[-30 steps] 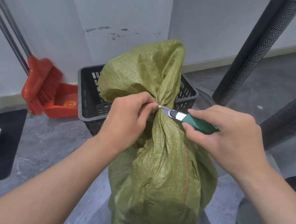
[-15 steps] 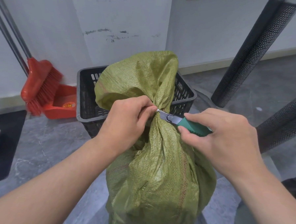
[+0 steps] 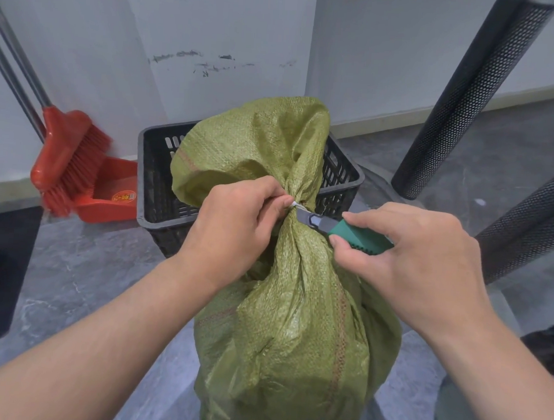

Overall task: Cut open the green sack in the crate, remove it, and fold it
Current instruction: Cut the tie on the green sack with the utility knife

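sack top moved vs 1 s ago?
Yes. The top of the sack has sunk lower and slightly left against the crate rim. Left hand pinches the tie, right hand holds the knife; both barely shifted.

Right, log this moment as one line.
left hand: pinches white tie | right hand: grips green-handled knife | green woven sack: neck cinched

left arm: bare forearm reaching up from lower left | left hand (image 3: pixel 236 220): knuckles up, fingers curled, thumb and forefinger pinching white tie (image 3: pixel 296 205) | right arm: bare forearm from lower right | right hand (image 3: pixel 417 259): fingers and thumb gripping utility knife (image 3: pixel 348 231), blade end toward left fingertips | hands: near, apart
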`<state>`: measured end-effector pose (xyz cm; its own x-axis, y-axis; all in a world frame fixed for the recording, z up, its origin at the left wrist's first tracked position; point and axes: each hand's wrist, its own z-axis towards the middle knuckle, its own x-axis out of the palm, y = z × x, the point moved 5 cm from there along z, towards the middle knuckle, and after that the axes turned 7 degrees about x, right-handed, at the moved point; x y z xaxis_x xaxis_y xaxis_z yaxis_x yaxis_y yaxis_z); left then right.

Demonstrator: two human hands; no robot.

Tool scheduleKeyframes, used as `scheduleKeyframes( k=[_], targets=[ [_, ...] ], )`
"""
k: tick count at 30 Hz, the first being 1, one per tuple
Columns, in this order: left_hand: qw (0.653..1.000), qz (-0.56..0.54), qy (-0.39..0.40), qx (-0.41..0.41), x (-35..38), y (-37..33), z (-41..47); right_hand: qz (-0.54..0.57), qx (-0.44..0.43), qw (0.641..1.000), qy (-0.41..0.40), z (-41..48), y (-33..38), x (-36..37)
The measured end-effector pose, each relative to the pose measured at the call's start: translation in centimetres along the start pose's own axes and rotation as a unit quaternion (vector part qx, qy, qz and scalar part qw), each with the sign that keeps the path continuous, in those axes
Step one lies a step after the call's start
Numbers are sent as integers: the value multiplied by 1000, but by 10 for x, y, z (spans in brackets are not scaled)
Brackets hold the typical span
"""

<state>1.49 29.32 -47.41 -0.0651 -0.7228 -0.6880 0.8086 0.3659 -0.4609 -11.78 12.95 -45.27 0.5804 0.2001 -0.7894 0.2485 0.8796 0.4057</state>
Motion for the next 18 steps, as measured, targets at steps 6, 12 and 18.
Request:
scheduleKeyframes(
  k=[6,12,18],
  targets=[
    [1000,-17,-12,-11,-1,-3,2,-3,21,999,-36,-4,2,0],
    [999,-37,-24,-27,2,1,1,-40,24,998,-38,-9,13,6],
    [1000,-23,-13,-1,0,-5,0,-119,38,991,56,-18,18,29]
  ],
)
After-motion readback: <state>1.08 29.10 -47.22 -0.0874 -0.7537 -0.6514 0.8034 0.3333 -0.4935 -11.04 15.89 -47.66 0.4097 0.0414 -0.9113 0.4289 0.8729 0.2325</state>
